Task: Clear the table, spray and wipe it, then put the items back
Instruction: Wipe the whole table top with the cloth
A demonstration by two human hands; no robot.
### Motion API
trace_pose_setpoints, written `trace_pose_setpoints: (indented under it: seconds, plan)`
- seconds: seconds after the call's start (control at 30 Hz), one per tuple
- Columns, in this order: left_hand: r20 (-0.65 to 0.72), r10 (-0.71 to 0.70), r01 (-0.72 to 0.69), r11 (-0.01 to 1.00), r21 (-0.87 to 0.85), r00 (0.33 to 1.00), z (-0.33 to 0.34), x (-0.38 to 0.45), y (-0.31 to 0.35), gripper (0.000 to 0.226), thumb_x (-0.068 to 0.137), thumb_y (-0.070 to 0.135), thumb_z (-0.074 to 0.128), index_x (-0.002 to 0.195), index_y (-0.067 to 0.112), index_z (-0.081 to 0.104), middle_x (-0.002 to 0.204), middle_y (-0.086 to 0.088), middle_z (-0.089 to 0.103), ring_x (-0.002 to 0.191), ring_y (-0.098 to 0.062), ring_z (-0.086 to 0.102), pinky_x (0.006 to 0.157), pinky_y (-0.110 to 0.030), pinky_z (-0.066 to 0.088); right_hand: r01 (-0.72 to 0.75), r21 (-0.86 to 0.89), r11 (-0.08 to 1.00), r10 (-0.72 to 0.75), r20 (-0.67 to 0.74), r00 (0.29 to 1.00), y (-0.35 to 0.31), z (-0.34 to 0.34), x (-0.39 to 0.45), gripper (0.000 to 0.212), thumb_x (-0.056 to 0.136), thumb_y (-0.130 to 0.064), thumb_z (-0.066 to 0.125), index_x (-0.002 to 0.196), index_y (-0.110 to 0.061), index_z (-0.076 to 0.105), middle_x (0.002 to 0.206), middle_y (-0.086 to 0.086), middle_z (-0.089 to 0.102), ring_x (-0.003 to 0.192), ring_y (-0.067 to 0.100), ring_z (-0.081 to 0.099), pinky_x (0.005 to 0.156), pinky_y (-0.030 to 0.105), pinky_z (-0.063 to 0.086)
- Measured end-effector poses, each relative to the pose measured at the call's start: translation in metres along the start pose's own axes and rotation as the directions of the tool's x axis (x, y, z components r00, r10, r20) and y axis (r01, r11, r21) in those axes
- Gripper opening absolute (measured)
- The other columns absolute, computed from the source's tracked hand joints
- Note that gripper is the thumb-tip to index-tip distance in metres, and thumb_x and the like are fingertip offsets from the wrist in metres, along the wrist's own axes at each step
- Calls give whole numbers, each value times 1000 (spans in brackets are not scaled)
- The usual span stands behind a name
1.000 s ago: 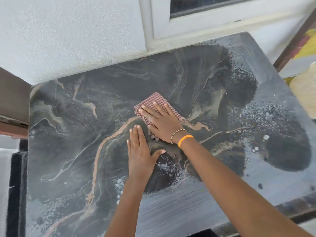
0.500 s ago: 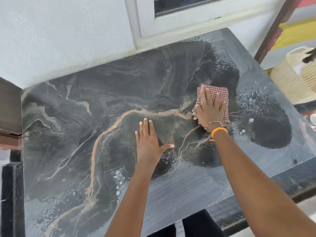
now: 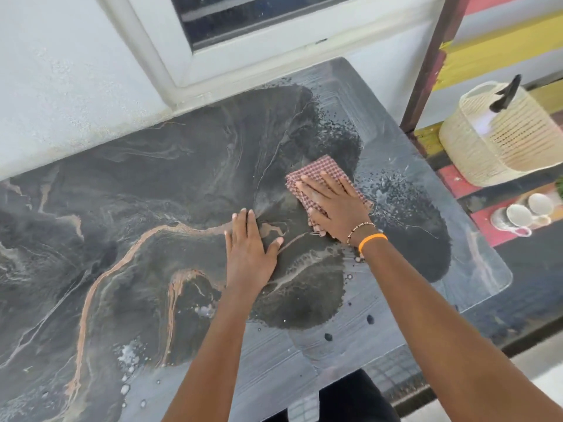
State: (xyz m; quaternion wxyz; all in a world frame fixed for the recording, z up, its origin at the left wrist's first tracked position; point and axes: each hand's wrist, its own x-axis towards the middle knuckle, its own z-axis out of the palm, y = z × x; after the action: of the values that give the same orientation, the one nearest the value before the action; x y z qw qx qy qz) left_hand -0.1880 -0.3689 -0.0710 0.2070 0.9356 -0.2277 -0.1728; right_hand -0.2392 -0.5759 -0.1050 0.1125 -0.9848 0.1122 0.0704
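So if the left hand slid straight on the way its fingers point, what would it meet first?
Bare wet table, it seems: the left hand points up toward the wall, passing left of the checked cloth.

Folded checked cloth [image 3: 320, 175] flat on wet marbled table [image 3: 152, 208].

Two hands flat on a wet, dark marbled table, one pressing a checked cloth.

The right hand [image 3: 335, 205], fingers straight and spread, presses a folded red-checked cloth [image 3: 320, 173] onto the table [image 3: 137, 208] right of centre; a beaded bracelet [image 3: 361, 228] and an orange band [image 3: 372, 240] circle its wrist. The left hand [image 3: 249, 254] lies palm down just left of it, near the cloth but not touching it. Droplets and foam speck the dark wet patches. To the far right stand a woven basket [image 3: 499, 138] and, nearer, white cups [image 3: 528, 210]. A window frame [image 3: 243, 56] runs along the far wall.
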Motion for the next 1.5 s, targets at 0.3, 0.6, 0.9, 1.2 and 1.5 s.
trace_pose_setpoints:
  seconds: [0.3,0.6,0.9,1.2,1.5]
  plan:
    - [102,-97,99,995,-20,990,30,49,66,87,85,45,58,148,16,6,157,-1,-5,145,-22,-6,117,-42,0,-620,183,763,644,-147,750,105,-16,-19,58,95,-33,33,149,-24,13,158,-3,15,145,32,11,116,53,6]
    - [-94,-131,118,983,-137,987,28,54,68,58,90,-3,39,144,2,19,154,-12,17,143,-26,12,118,-37,11,13,64,998,-11,-40,999,-15,-6,48,59,93,-37,29,148,-26,12,158,-7,14,146,32,7,115,56,0]
    - [15,-100,100,995,10,995,30,89,78,81,87,39,57,147,11,9,158,-2,2,145,-20,-6,118,-38,3,-219,82,972,227,-104,968,121,-40,110,60,92,-41,35,147,-33,15,158,-11,15,146,31,6,114,58,2]
    - [0,-102,102,995,-3,995,33,89,75,83,85,42,59,147,16,11,158,4,4,145,-17,-1,117,-36,6,-324,93,941,332,-95,938,55,-17,54,64,93,-39,31,149,-25,4,160,-5,6,146,35,2,113,60,-4]
    - [-51,-136,136,991,6,989,17,121,74,78,87,37,58,147,13,13,157,0,7,145,-20,-2,117,-38,4,79,34,996,-78,-26,997,66,-45,192,58,95,-39,30,148,-35,7,158,-15,8,147,26,3,115,55,0]
